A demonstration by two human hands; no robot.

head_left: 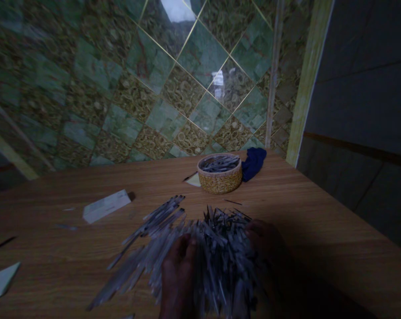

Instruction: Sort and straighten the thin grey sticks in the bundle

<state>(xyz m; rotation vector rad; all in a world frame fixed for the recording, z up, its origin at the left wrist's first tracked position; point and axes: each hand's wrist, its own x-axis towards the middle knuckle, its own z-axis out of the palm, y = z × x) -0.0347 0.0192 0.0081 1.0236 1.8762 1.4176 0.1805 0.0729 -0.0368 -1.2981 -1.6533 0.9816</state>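
Observation:
A big heap of thin grey metal sticks [217, 252] lies on the wooden table [320, 221] right in front of me. My left hand [177, 274] is curled against the heap's left side, fingers wrapped round a bundle of the sticks. My right hand [265, 241] cups the heap's right side, fingers bent onto the sticks. More loose sticks [154, 226] fan out to the left. The scene is dim and both hands are dark.
A small woven basket [219, 179] holding more sticks stands at the back of the table, with a dark blue cloth [253, 161] beside it. A white block [105, 206] lies to the left, and a pale flat piece [1, 281] sits at the left edge. A tiled wall rises behind.

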